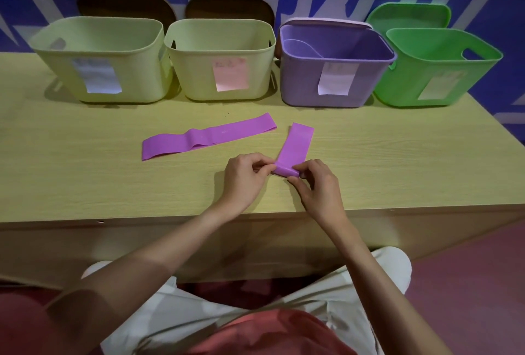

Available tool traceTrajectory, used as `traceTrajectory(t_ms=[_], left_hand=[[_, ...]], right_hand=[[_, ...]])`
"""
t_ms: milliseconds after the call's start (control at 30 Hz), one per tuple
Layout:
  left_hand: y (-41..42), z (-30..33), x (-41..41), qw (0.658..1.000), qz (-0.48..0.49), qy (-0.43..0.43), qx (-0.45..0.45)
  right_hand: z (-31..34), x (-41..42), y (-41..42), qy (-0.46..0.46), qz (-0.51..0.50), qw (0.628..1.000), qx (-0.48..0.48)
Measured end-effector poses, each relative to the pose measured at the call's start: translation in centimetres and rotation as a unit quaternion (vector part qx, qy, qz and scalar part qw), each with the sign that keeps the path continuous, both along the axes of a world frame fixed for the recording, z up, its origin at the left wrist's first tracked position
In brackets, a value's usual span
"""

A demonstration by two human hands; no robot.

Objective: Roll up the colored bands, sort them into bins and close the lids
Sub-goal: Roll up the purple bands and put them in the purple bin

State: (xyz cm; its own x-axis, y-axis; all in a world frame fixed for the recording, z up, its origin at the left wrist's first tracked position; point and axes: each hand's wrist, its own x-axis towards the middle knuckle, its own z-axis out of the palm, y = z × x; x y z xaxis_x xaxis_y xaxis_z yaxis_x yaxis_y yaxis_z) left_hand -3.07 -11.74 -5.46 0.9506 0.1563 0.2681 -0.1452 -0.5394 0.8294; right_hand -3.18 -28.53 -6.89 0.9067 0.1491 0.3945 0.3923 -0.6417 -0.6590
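While your left hand (245, 177) and right hand (318, 184) pinch the two ends of the small roll at its near end, the purple band (295, 146) lies flat and smooth beyond it, a thin rubbery strip running away from you on the wood-grain table (85, 167). A second band (208, 136), same purple, lies unrolled and slightly rippled just to the left, well short of the bins. Along the far edge stand four rounded plastic bins, all open: two pale green bins (105, 56), a purple bin (335, 70) and a bright green bin (434, 70), each with a paper label. Your hands work close to the table's near edge, with bare tabletop on both sides.
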Motion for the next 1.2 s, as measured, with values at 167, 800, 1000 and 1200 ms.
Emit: traceTrajectory(t_ms=[167,800,1000,1200], left_hand=[[-0.3,0.2,-0.9,0.999,0.002,0.019,-0.026],[-1.6,1.6,-0.7,0.992,0.043,0.018,-0.118],[-1.2,3.4,-0.2,0.992,0.015,-0.120,-0.035],[-0.6,5.3,-0.9,0.972,-0.037,-0.227,0.056]], right_hand=[[0.3,0.4,-0.4,0.023,0.019,0.999,0.013],[1.7,0.7,-0.3,-0.009,0.029,0.999,0.020],[6.0,0.9,0.0,0.030,0.012,0.989,0.144],[9.8,-0.7,0.5,0.101,0.063,0.960,0.255]])
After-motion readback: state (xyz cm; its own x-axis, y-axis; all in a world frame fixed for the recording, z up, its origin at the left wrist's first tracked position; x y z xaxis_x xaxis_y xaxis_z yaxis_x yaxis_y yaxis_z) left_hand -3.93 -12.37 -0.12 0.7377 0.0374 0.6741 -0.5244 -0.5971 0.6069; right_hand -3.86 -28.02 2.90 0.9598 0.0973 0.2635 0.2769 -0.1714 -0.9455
